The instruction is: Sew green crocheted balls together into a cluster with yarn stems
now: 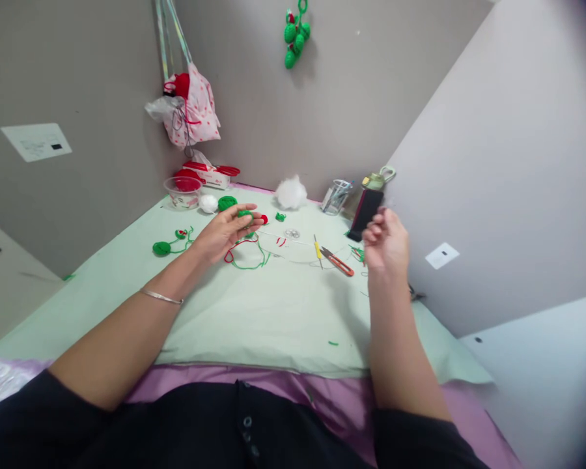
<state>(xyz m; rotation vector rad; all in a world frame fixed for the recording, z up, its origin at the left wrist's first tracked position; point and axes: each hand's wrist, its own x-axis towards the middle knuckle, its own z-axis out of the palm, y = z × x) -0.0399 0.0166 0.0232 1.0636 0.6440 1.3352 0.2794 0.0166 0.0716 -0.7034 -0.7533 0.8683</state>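
Note:
My left hand (223, 233) is closed around a small green crochet piece (245, 214), which shows between thumb and fingers. A red crocheted bit (264, 220) sits at its fingertips. Red yarn (229, 253) and green yarn tails (249, 268) hang below onto the table. My right hand (388, 242) is raised well away to the right, fingers curled and pinched together; what they hold is too small to make out. A thin pale thread seems to run rightward from the left hand. Orange thread snips (338, 262) and a yellow-handled crochet hook (318, 247) lie between the hands.
At the back are a clear tub (183, 195), a white yarn ball (208, 204), green yarn (227, 203), fluffy stuffing (292, 193), a pen cup (336, 197), a bottle (372, 181) and a dark phone (366, 213). A finished green piece (161, 248) lies left. Walls enclose the table.

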